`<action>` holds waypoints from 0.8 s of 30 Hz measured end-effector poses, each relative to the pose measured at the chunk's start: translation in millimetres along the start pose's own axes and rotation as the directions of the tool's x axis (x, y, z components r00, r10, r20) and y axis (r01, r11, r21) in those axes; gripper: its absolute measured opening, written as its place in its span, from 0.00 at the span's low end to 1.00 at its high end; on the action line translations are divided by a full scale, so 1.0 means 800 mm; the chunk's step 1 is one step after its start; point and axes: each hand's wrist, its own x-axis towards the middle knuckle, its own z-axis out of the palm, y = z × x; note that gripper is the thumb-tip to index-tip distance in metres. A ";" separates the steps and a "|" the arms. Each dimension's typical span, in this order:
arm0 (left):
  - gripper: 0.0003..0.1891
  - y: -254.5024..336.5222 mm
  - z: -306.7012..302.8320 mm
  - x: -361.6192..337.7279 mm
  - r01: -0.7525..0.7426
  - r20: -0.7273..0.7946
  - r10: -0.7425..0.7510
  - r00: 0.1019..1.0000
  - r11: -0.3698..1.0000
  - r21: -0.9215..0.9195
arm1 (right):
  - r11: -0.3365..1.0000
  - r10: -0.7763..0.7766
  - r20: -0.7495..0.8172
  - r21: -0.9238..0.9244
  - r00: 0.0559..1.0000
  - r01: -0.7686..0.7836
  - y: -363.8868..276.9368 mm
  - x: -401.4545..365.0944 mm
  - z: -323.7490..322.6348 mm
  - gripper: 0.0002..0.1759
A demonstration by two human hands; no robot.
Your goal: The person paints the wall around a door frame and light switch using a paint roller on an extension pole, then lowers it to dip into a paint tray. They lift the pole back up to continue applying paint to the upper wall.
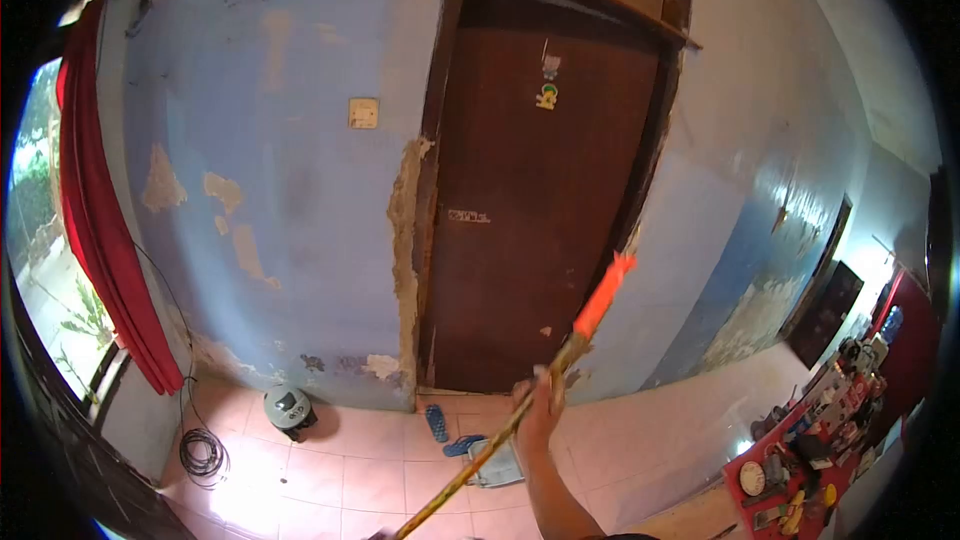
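Note:
My right hand [540, 403] is closed around a long, thin pole [492, 450] with a mottled yellow-brown shaft. A bright orange-red piece [604, 296] covers the pole's upper end, which points up and to the right in front of the dark brown door [545, 200]. From my hand the shaft slants down to the bottom edge of the head view, where its lower end is cut off. A small greyish shape there is too little shown to identify. My left hand cannot be seen.
Blue slippers [436, 423] and a grey mat [497, 467] lie before the door. A grey rounded appliance [288, 410] and a coiled black cable [203, 453] sit left on the tiles. At right, tools crowd a red table [745, 500]. A red curtain [105, 210] hangs by the window.

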 end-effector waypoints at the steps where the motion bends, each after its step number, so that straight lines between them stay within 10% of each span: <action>1: 0.21 0.059 0.029 0.025 -0.225 0.004 0.226 0.974 0.974 -0.036 | 0.995 -0.074 0.072 -0.067 0.995 0.078 -0.032 0.012 0.025 0.13; 5: 0.17 0.280 0.079 0.090 -0.474 0.108 0.490 0.865 0.868 -0.145 | 0.955 -0.231 0.312 -0.109 0.922 0.276 -0.110 0.051 0.077 0.21; 11: 0.14 0.491 0.109 0.123 -0.786 -0.271 0.739 0.616 0.561 -0.259 | 0.843 -0.238 0.409 -0.364 0.881 0.396 -0.099 -0.022 -0.042 0.33; 13: 0.14 0.568 0.113 0.126 -0.555 -0.104 0.648 0.755 0.546 -0.628 | 0.712 -0.221 0.409 -0.552 0.885 0.433 -0.030 -0.068 -0.136 0.33; 14: 0.14 0.603 0.119 0.120 -0.538 -0.100 0.686 0.721 0.463 -0.705 | 0.821 0.032 0.406 -0.532 0.913 0.208 0.013 -0.081 -0.198 0.33; 15: 0.15 0.637 0.127 0.114 -0.511 -0.102 0.721 0.685 0.376 -0.773 | 0.796 -0.116 0.422 -0.502 0.899 0.338 0.032 -0.102 -0.235 0.33; 16: 0.16 0.669 0.133 0.106 -0.568 -0.115 0.733 0.671 0.408 -0.715 | 0.749 -0.262 0.433 -0.472 0.862 0.465 0.038 -0.115 -0.256 0.34; 17: 0.18 0.695 0.140 0.098 -0.619 -0.124 0.744 0.656 0.437 -0.652 | 0.909 0.026 0.289 -0.406 0.957 0.098 0.017 -0.135 -0.274 0.37; 24: 0.21 0.812 0.211 0.084 -0.659 -0.164 0.793 0.587 0.350 -0.665 | 0.642 -0.235 0.355 -0.642 0.905 0.419 -0.056 -0.122 -0.396 0.30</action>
